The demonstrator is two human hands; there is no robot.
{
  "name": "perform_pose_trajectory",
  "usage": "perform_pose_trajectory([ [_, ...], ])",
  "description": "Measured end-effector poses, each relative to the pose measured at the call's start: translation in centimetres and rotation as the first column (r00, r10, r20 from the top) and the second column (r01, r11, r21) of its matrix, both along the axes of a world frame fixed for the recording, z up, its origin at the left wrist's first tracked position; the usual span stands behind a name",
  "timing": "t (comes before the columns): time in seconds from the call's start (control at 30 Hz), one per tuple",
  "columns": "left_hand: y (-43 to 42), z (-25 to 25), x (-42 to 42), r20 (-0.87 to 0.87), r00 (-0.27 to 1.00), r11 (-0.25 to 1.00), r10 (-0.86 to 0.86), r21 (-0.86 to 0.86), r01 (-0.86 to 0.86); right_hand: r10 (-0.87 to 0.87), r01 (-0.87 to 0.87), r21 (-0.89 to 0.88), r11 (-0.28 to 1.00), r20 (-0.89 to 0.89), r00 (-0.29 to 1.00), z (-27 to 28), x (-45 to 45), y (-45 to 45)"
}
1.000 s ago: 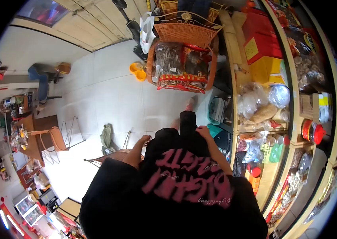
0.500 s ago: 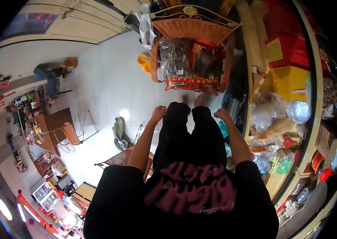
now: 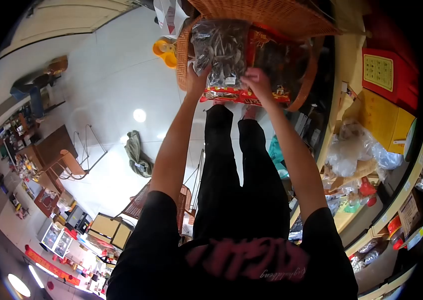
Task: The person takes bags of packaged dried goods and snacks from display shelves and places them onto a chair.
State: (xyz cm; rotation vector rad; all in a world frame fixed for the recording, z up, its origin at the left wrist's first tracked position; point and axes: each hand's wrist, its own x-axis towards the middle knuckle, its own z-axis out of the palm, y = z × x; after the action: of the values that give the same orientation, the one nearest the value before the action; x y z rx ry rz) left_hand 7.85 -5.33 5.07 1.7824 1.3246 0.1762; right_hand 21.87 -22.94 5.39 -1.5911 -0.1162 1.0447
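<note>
A clear plastic bag [image 3: 220,47] of dark, dried-looking pieces lies on a wicker chair [image 3: 182,55], a small white label near its lower edge. My left hand [image 3: 197,80] is at the bag's lower left edge, thumb apart from the fingers. At the lower right corner of the same bag is my right hand [image 3: 256,81], its fingers bent but apart and slightly blurred. Beside and under this bag are red printed packages [image 3: 271,40] with dark contents, partly covered by the right hand and the clear bag.
Yellow-orange plastic item [image 3: 166,52] and white bag [image 3: 170,17] are left of the chair. Shelves at right hold a red box [image 3: 389,75], a yellow box [image 3: 386,117] and plastic bags [image 3: 349,150]. A greenish cloth bundle [image 3: 137,154] lies on the tiled floor [image 3: 116,85].
Both hands have moved forward from beside my legs to the clear bag on the chair. My view has come closer to the chair, and I lean further forward.
</note>
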Motion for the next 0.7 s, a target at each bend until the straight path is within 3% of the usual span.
perform_pose_trajectory([
  [0.03, 0.8, -1.8, 0.3, 0.004, 1.0, 1.0, 0.008, -0.01, -0.008, 0.008, -0.008, -0.01, 1.0, 0.004, 1.0, -1.1, 0.9, 1.4],
  [0.1, 2.1, -5.4, -0.1, 0.087, 0.991, 0.96, 0.1, -0.27, -0.073, -0.005, 0.024, -0.117, 0.993, 0.156, 0.988, -2.3, 2.1, 3.6],
  [0.13, 1.9, -7.0, -0.1, 0.137, 0.977, 0.944, 0.164, -0.308, -0.115, 0.003, 0.017, -0.121, 0.992, 0.161, 0.987, -2.4, 2.6, 4.1],
  [0.2, 1.8, -6.1, -0.1, 0.148, 0.976, 0.931, 0.158, -0.353, -0.097, 0.172, -0.172, -0.005, 0.985, 0.054, 0.984, -1.7, 3.4, 5.2],
  [0.23, 1.7, -5.2, 0.0, 0.157, 0.977, 0.917, 0.147, -0.391, -0.075, 0.177, -0.176, -0.011, 0.984, 0.056, 0.983, -1.6, 2.9, 5.6],
  [0.3, 1.3, -4.5, 0.1, 0.16, 0.97, 0.897, 0.183, -0.432, -0.098, 0.026, -0.04, 0.035, 0.999, 0.34, 0.94, -2.0, 1.4, 6.3],
  [0.33, 1.3, -4.1, 0.0, 0.174, 0.971, 0.919, 0.165, -0.384, -0.087, 0.032, -0.045, 0.029, 0.999, 0.34, 0.94, -2.0, 1.1, 6.4],
  [0.4, 1.5, -3.7, -0.3, 0.186, 0.971, 0.938, 0.153, -0.336, -0.084, 0.013, -0.013, -0.002, 1.0, 0.147, 0.989, -1.9, 0.6, 6.7],
  [0.43, 1.6, -3.5, -0.5, 0.219, 0.959, 0.929, 0.181, -0.359, -0.094, 0.018, -0.017, -0.005, 1.0, 0.145, 0.989, -1.8, 0.6, 6.6],
  [0.5, 1.7, -2.4, -1.0, 0.282, 0.931, 0.908, 0.233, -0.405, -0.105, 0.081, -0.105, -0.122, 0.987, -0.186, 0.979, -1.5, 0.6, 6.3],
  [0.53, 1.8, -1.7, -1.5, 0.282, 0.931, 0.907, 0.232, -0.407, -0.103, 0.078, -0.103, -0.125, 0.987, -0.186, 0.979, -1.3, -0.1, 6.2],
  [0.6, 1.9, -0.5, -2.5, 0.255, 0.948, 0.876, 0.189, -0.48, -0.046, 0.005, -0.007, -0.056, 0.998, -0.021, 1.0, -1.6, -1.7, 5.6],
  [0.7, 1.1, 0.9, -4.8, 0.257, 0.955, 0.833, 0.149, -0.553, 0.019, -0.134, 0.131, -0.063, 0.989, -0.042, 0.99, 1.4, -4.5, 4.2],
])
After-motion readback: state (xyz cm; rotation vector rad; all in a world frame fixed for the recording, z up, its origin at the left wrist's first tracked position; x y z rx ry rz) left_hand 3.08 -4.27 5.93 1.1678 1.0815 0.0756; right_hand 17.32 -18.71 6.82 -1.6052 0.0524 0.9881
